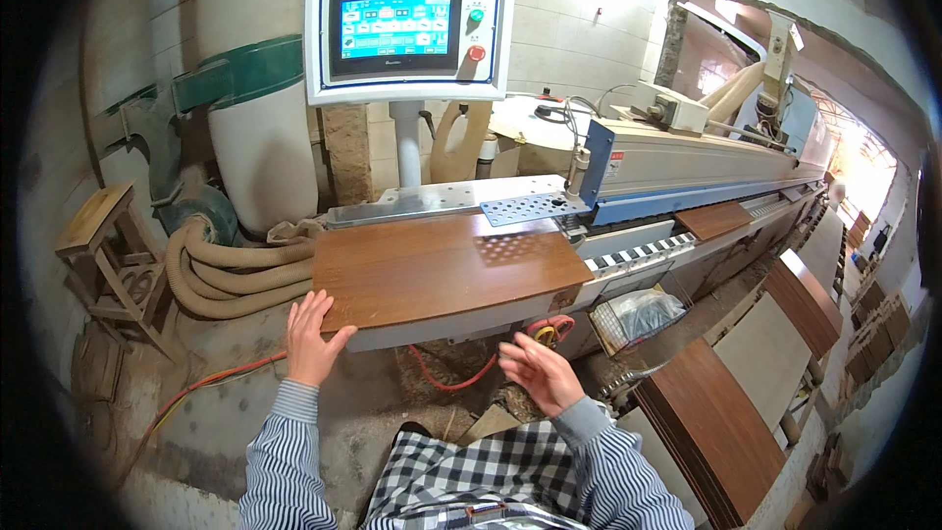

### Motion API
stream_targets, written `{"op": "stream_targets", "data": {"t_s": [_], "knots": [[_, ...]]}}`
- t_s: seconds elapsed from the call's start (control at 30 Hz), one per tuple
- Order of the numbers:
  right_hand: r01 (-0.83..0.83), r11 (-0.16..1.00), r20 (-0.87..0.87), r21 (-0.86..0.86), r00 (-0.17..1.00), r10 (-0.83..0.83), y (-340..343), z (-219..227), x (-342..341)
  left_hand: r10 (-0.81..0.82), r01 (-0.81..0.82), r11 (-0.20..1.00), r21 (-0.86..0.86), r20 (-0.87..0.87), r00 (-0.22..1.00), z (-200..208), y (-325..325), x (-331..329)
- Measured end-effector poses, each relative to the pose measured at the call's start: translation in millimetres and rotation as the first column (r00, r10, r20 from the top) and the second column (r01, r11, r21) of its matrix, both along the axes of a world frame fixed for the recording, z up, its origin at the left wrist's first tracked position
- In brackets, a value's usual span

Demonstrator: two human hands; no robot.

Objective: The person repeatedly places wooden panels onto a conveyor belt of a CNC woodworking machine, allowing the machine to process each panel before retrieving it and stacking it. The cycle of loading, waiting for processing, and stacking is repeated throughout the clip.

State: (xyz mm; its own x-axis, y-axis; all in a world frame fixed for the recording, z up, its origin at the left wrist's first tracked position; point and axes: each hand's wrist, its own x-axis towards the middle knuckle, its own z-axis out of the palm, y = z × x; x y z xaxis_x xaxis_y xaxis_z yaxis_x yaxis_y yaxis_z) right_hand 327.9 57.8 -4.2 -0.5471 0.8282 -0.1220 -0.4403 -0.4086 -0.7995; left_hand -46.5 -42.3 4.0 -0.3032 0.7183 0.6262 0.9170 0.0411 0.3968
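Left grip (312,339) spread flat, fingertips on brown panel (442,270) edge; right grip (540,373) loosely open, holding nothing.

Just one view here: a head-worn fisheye looking down and forward from standing height, close over the machine's infeed table (461,319). The control screen (407,27) sits straight ahead, and edges bow near the rim.

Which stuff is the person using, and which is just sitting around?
Using: brown board, left hand on its corner, right hand open nearby, long machine, its screen.

Sitting around: wooden stool, hoses, board stack, red cable.
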Motion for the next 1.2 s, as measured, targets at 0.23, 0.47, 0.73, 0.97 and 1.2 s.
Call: {"op": "stream_targets", "data": {"t_s": [0.23,0.47,0.73,0.97,1.2], "knots": [[-0.523,0.573,0.736,0.632,0.171,-0.655,-57,-115,100,0.041,-0.040,0.998,-0.040,0.027,0.999,2,10,8],[-0.611,0.469,0.665,0.638,0.130,-0.736,-85,-141,116,0.059,-0.049,0.994,-0.100,0.104,0.993,-1,-7,-8],[-0.591,0.477,0.657,0.650,0.122,-0.744,-85,-138,114,-0.002,0.018,0.998,-0.063,0.257,0.966,0,-7,-10],[-0.584,0.483,0.659,0.653,0.123,-0.742,-87,-131,114,-0.003,0.021,0.998,-0.065,0.265,0.964,2,-7,-12],[-0.585,0.485,0.665,0.650,0.129,-0.736,-86,-131,113,0.041,-0.009,0.996,-0.091,0.353,0.935,13,-7,-6]]}}
